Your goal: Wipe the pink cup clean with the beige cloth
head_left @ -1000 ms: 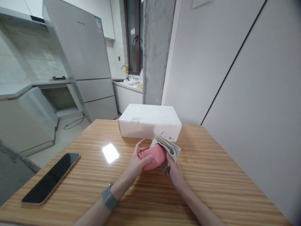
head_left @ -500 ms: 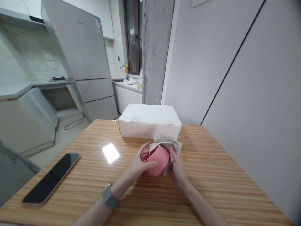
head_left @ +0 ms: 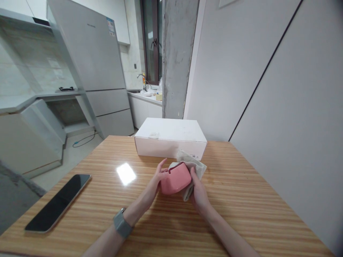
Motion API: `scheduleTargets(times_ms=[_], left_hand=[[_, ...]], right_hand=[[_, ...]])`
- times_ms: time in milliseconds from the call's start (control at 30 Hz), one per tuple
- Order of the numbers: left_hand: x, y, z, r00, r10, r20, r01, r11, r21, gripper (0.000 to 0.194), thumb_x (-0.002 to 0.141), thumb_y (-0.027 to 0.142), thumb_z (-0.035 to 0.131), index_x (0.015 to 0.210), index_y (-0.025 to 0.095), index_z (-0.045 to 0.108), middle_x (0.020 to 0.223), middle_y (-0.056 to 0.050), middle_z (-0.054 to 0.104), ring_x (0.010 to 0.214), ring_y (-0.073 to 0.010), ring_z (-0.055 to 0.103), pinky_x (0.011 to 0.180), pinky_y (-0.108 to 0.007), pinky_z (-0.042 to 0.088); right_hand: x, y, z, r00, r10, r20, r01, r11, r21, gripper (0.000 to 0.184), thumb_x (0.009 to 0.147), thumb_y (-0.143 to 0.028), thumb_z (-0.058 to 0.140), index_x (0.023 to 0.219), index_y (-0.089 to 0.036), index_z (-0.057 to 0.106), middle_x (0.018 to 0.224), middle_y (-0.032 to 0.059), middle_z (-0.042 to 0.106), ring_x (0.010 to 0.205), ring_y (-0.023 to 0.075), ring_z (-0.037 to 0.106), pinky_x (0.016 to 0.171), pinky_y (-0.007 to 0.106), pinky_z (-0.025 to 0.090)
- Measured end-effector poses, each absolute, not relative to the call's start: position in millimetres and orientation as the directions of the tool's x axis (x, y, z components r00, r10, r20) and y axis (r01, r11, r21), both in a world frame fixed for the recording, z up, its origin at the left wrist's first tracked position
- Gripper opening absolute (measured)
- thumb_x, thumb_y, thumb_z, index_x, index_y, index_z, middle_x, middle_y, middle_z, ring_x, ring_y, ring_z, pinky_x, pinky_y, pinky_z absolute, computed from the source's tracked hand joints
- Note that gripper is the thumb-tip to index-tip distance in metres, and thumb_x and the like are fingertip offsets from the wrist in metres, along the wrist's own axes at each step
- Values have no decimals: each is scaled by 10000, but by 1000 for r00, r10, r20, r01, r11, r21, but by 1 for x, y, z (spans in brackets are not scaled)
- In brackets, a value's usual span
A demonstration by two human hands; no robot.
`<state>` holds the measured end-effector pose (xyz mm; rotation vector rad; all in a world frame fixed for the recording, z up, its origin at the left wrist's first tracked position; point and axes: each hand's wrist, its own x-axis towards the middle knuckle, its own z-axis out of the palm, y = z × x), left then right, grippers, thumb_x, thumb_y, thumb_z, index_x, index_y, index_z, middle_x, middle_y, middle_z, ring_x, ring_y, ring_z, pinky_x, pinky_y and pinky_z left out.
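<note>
Pink mug (head_left: 176, 180) is gripped by the curled fingers of the left hand (head_left: 154, 182); grey cloth (head_left: 197, 167) is pressed around it by the right hand (head_left: 199, 195); white box (head_left: 170, 137) is shut behind.

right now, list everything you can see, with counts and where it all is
pink mug: 1, pink, held between the hands above the table
cloth: 1, grey-beige, pressed against the mug's right side
cardboard box: 1, white, on the table beyond the hands
smartphone: 1, black screen, lying at the table's left
table: 1, striped light wood, in front of the person
refrigerator: 1, pale grey, back left
faucet: 1, metal, on the far counter
concrete pillar: 1, grey, beyond the box
watch: 1, grey, on the left wrist
left hand: 1, on the mug
right hand: 1, on the cloth and mug
</note>
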<state>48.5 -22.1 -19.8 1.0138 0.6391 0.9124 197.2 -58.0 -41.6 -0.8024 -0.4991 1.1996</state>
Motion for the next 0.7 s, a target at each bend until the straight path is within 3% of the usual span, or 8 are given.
scheduleTargets(times_ms=[167, 400, 567, 700], left_hand=[[48, -21, -20, 508, 861, -22, -286, 193, 939, 873, 690, 438, 733, 1421, 181, 332, 1212, -137, 589, 1128, -289, 541, 960, -372, 381], [49, -23, -16, 414, 910, 9, -285, 120, 951, 856, 622, 480, 782, 1349, 203, 425, 902, -43, 588, 810, -184, 580, 720, -267, 429], [51, -22, -17, 367, 930, -20, -249, 119, 961, 865, 603, 486, 786, 1326, 184, 418, 960, -62, 575, 819, -187, 577, 709, -271, 442], [50, -21, -15, 357, 933, -40, -275, 146, 950, 878, 632, 456, 777, 1361, 183, 371, 1093, -108, 564, 960, -225, 572, 799, -303, 446]], right_hand=[[198, -62, -32, 252, 962, -102, -676, 99, -730, 434, 727, -577, 692, 991, -232, 704, 1017, 1, 725, 1002, 205, 652, 801, 254, 532], [192, -66, -22, 210, 973, -99, -679, 72, -731, 459, 705, -561, 715, 1007, -216, 706, 1048, 25, 718, 1139, 259, 585, 950, 352, 485], [195, -62, -38, 284, 959, -5, -587, 170, -791, 437, 748, -541, 690, 1091, -271, 674, 1213, -15, 647, 1229, 205, 515, 1051, 306, 397], [198, -60, -52, 359, 930, 73, -466, 247, -850, 419, 728, -513, 726, 1093, -314, 671, 1239, -39, 629, 1274, 176, 466, 1093, 277, 340]])
